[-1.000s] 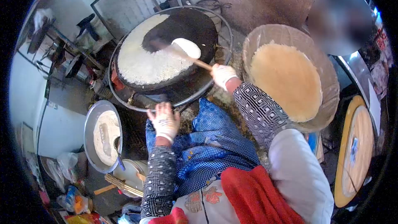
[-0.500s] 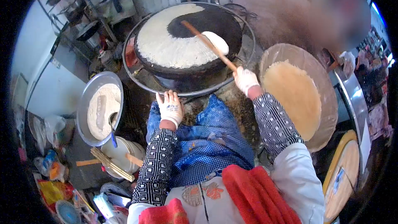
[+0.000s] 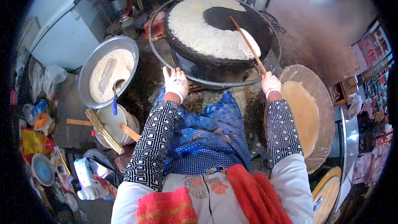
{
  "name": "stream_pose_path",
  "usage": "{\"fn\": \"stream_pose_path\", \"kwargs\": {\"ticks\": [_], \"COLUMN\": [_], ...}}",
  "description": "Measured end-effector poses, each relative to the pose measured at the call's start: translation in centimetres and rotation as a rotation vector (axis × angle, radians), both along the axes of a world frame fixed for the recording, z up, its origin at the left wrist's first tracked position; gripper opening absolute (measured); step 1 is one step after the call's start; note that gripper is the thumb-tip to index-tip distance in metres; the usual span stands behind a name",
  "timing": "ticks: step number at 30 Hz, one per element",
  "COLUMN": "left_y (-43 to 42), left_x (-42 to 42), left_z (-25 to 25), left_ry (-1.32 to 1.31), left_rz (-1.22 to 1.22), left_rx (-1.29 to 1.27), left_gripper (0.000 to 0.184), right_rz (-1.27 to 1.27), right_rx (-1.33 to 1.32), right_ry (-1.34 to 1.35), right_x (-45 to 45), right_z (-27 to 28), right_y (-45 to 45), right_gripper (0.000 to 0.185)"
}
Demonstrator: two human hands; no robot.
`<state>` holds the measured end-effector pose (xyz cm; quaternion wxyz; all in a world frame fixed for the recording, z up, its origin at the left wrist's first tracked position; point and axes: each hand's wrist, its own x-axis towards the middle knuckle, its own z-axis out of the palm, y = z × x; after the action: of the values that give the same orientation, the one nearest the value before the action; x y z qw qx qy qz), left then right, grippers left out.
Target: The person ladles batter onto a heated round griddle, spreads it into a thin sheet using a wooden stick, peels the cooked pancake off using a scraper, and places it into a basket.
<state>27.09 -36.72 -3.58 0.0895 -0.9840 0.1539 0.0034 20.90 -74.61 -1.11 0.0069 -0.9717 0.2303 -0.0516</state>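
My right hand, in a white glove, is closed around the lower end of a wooden stick. The stick reaches across a round black griddle and lies against a thick white lump of batter near its right side. A thin pale sheet of batter covers the left, front and far parts of the griddle. Dark surface shows at the middle and right. My left hand, gloved too, has its fingers stretched out at the metal ring around the griddle.
On the left stands a metal basin of pale flour-like stuff with a ladle. Below it, a white bucket carries a straw brush. A lined round basket with flat tan sheets sits right. A blurred shape is at upper right.
The whole view has shifted, so the griddle sits further right. The stick has swung to a steeper angle, and its tip lies further right over the griddle. My left hand stays by the ring.
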Motion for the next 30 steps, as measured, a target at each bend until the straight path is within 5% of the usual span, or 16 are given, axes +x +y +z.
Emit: {"fn": "stream_pose_path", "kwargs": {"ticks": [4, 5, 11, 15, 19, 22, 30], "left_y": [1.0, 1.2, 2.3, -3.3, -6.2, -5.3, -3.3], "left_x": [0.9, 0.8, 2.2, -3.0, -4.9, -4.2, -2.7], "left_z": [0.6, 0.3, 0.7, 1.2, -1.0, -0.4, 0.3], "left_ry": [0.015, 0.016, -0.055, -0.066, -0.109, -0.031, -0.008], "left_rz": [0.041, 0.053, 0.11, -0.189, -0.207, -0.178, -0.139], "left_rx": [0.008, -0.002, 0.077, -0.263, -0.134, -0.065, 0.027], "left_gripper": [0.058, 0.057, 0.06, 0.056, 0.067, 0.049, 0.049], "right_rz": [0.169, 0.104, 0.076, 0.125, 0.021, 0.078, 0.143], "right_rx": [-0.009, 0.143, 0.009, -0.006, -0.008, -0.022, 0.06], "right_ry": [0.019, 0.076, -0.049, 0.024, -0.019, 0.041, -0.026], "right_x": [-1.0, -0.5, -0.3, -2.7, -1.0, -1.2, -1.8], "right_z": [0.5, -1.3, -0.5, -2.0, 0.1, 0.7, 1.0], "right_y": [2.0, 0.4, 1.0, 3.0, 1.6, 2.8, 4.9], "right_gripper": [0.032, 0.032, 0.03, 0.031, 0.034, 0.034, 0.029]}}
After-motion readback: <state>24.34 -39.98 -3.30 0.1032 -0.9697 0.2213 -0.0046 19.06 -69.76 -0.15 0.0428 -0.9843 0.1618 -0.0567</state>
